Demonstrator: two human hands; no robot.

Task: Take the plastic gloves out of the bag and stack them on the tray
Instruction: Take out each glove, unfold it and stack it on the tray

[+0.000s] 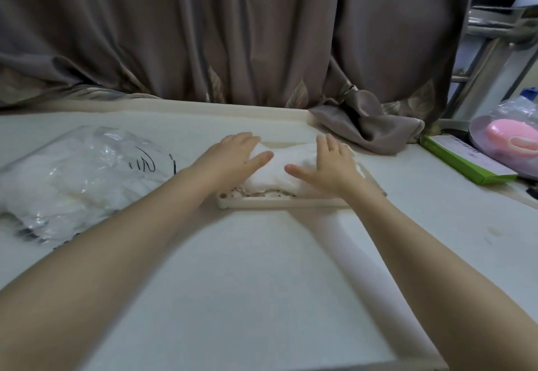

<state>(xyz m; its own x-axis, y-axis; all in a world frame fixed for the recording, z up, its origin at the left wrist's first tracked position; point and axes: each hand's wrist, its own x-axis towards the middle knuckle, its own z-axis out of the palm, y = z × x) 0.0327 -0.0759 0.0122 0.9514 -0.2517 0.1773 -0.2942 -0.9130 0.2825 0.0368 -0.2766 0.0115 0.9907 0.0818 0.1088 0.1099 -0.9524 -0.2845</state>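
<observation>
A pile of white plastic gloves point(279, 164) lies on a cream tray point(285, 202) in the middle of the table. My left hand point(233, 158) lies flat on the pile's left side, fingers straight. My right hand point(329, 164) presses flat on the pile's right side, a ring on one finger. A clear plastic bag point(72, 178) with black writing lies at the left of the table, with more white gloves inside it.
A brown curtain point(262, 36) hangs behind the table, and a fold of it point(366, 126) rests on the table's far right. A green box point(465, 161) and a grey plate with a pink object point(509, 140) stand at the right.
</observation>
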